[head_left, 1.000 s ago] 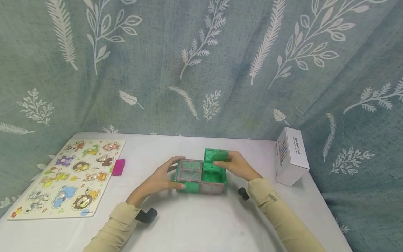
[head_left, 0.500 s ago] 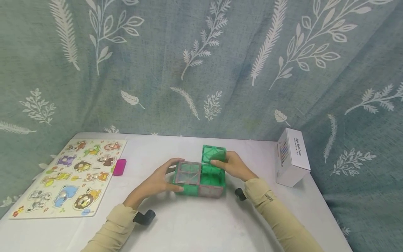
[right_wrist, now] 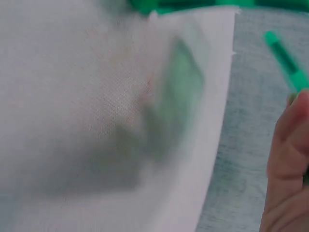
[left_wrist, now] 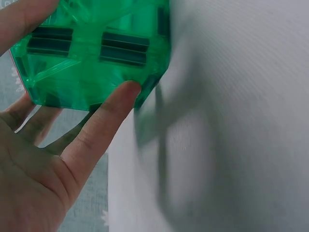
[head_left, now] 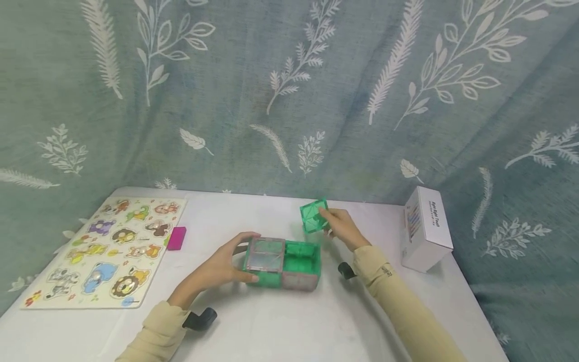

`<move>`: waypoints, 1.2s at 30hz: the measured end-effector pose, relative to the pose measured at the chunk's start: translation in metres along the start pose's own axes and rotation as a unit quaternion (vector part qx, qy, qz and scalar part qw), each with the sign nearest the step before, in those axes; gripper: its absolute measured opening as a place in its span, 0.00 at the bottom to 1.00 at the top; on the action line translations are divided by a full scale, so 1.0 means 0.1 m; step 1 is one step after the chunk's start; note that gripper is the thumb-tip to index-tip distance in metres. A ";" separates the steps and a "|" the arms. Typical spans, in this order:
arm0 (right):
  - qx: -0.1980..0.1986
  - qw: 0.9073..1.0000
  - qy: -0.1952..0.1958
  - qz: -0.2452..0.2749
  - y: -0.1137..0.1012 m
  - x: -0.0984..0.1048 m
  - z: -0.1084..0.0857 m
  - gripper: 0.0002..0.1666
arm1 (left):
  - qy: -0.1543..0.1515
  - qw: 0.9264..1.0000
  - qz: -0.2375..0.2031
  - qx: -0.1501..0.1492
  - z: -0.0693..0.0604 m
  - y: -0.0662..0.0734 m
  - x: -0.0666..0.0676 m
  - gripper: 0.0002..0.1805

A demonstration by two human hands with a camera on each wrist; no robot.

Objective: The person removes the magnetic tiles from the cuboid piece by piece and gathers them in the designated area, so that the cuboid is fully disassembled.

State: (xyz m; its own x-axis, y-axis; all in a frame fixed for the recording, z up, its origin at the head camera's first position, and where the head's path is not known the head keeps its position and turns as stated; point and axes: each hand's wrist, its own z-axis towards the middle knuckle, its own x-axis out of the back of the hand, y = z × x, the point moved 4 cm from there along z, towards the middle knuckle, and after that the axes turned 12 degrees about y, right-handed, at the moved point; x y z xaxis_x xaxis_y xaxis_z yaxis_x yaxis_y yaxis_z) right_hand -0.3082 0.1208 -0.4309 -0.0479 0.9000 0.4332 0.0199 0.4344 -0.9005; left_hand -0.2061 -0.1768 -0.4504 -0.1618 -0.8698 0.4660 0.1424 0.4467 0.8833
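A block built of see-through green and pink magnetic tiles (head_left: 300, 281) sits mid-table in the head view; its left half has a pinkish top and its right half is open above. My left hand (head_left: 221, 264) grips the block's left end, thumb at the front and fingers behind; in the left wrist view its fingertips touch the green wall (left_wrist: 87, 72). Behind the block's right half, my right hand (head_left: 344, 227) pinches a square green magnetic tile (head_left: 312, 217), tilted and apart from the block. The right wrist view catches only the tile's edge (right_wrist: 285, 58) above the fingers.
An animal peg puzzle board (head_left: 63, 256) lies at the left, with a magenta block (head_left: 177, 238) by its right edge. At the right stands a white box (head_left: 427, 229). A leaf-patterned curtain (head_left: 235, 90) hangs behind the white table (head_left: 271, 332).
The green tile stood at the back of the block's right half; my right hand has lifted it off, back and to the right. The left hand still grips the block, shifted slightly nearer.
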 end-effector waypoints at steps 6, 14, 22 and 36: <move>-0.091 0.995 0.012 0.043 0.14 -0.13 0.20 0.29 | 0.008 1.000 0.002 0.012 -0.12 -0.03 0.08 0.54; -0.063 0.998 0.015 -0.022 0.19 -0.46 0.55 0.37 | 0.021 0.999 -0.004 0.029 -0.26 -0.06 0.17 0.53; -0.024 0.994 0.031 -0.099 0.08 -0.64 0.69 0.39 | 0.020 1.000 0.004 0.006 -0.29 -0.04 0.17 0.53; -0.012 0.984 0.064 -0.165 0.06 -0.73 0.74 0.40 | 0.019 1.000 0.006 0.013 -0.30 -0.01 0.17 0.53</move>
State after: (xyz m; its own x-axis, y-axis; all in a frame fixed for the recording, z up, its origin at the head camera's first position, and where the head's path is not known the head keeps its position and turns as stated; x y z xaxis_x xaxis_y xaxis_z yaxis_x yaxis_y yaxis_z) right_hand -0.3783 0.0551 -0.4704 0.0705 0.7064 0.7043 0.0481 0.7028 -0.7097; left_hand -0.1796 -0.1984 -0.4453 -0.1224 -0.8713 0.4753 0.1189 0.4626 0.8786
